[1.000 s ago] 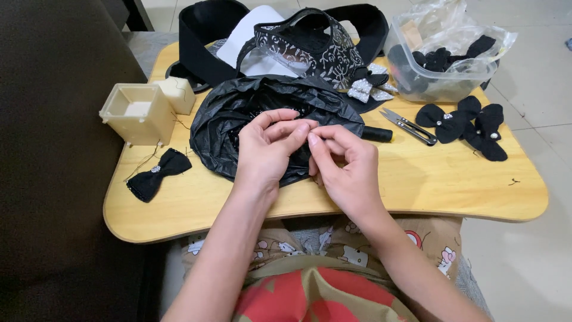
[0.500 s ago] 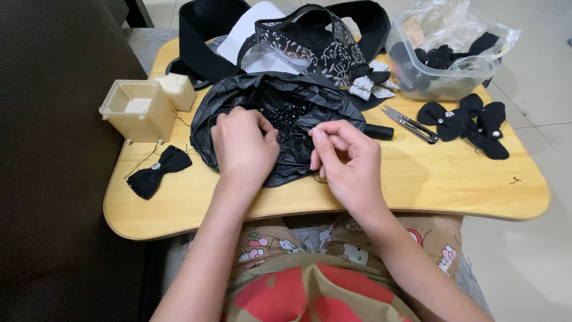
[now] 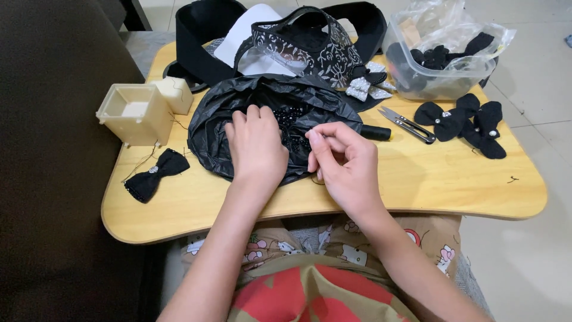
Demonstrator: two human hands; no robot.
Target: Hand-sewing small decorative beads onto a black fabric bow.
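A black plastic bag [image 3: 238, 107] lies spread on the small wooden lap table [image 3: 417, 185], with a heap of small black beads [image 3: 292, 122] on it. My left hand [image 3: 256, 146] rests palm down on the bag, its fingertips touching the beads. My right hand [image 3: 342, 161] hovers just right of the beads with thumb and forefinger pinched together; what they pinch is too small to make out.
A cream plastic box [image 3: 134, 113] and a black bow [image 3: 155, 176] sit at the left. Thread snips [image 3: 408, 124], several black bows [image 3: 471, 122] and a clear tub [image 3: 438, 53] of bows lie at the right. A patterned black bag [image 3: 310, 42] stands behind.
My left hand has slid left and forward from beside the right hand onto the bag, uncovering the beads. My right hand has stayed almost still.
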